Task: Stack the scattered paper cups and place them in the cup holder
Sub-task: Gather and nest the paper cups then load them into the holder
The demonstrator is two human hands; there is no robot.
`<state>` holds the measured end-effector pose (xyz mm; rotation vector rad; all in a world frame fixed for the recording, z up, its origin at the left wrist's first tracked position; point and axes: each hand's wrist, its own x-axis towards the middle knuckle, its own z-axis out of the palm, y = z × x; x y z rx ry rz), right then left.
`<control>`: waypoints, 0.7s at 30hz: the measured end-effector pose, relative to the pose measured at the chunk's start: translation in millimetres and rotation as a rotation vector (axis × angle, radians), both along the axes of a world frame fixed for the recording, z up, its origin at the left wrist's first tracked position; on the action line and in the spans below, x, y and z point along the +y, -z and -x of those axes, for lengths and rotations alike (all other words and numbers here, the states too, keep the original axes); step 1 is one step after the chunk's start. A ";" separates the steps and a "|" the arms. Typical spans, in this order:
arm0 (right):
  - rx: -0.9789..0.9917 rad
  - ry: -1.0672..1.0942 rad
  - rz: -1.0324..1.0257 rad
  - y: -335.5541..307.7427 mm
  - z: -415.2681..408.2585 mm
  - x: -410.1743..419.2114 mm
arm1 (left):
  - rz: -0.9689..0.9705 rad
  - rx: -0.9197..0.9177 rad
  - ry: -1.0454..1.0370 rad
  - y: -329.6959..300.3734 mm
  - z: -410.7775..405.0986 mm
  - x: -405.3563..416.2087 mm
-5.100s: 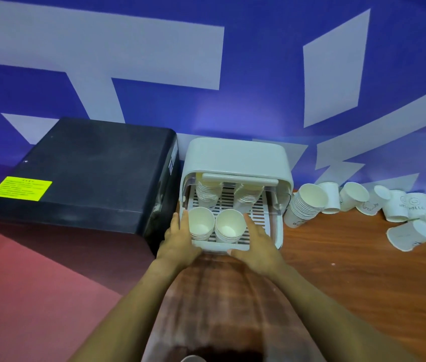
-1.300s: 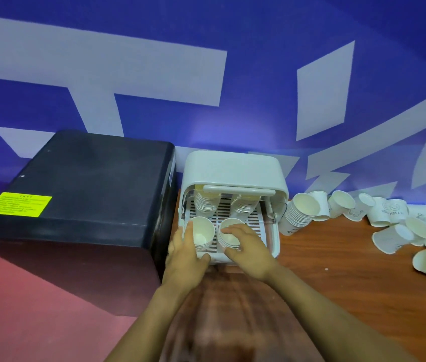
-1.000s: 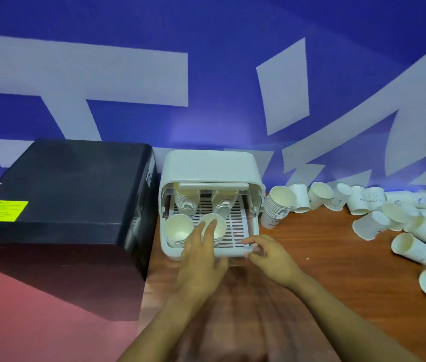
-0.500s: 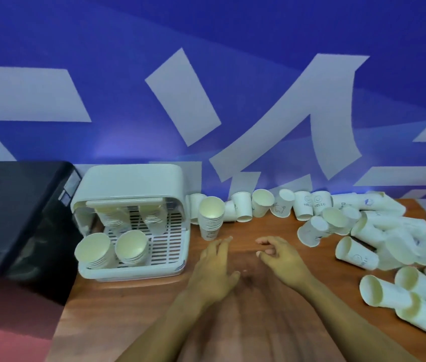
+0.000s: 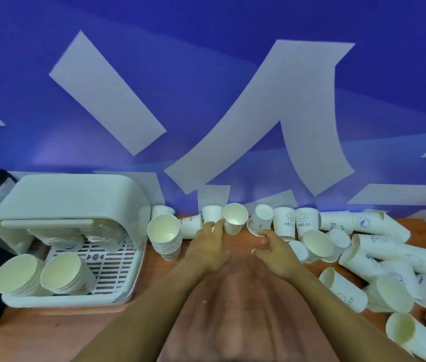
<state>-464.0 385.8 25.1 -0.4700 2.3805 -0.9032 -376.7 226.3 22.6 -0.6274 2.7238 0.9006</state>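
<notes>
Where tipped, cup [image 5: 235, 222] mouth camera-ward

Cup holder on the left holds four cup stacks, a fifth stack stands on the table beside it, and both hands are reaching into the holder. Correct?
Not quite. In the head view the left hand and right hand reach toward loose cups along the wall, not into the cup holder. The rest stands.

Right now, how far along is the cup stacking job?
Done: four stacks sit in the cup holder. In hand: the left hand touches an upright cup; the right hand reaches for a tipped cup. Left: the stack beside the holder and the scattered cups.
</notes>
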 end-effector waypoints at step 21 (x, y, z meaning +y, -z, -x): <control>0.037 -0.015 0.119 48.1 49.0 -51.6 | 0.057 0.225 -0.112 74.0 78.8 -20.3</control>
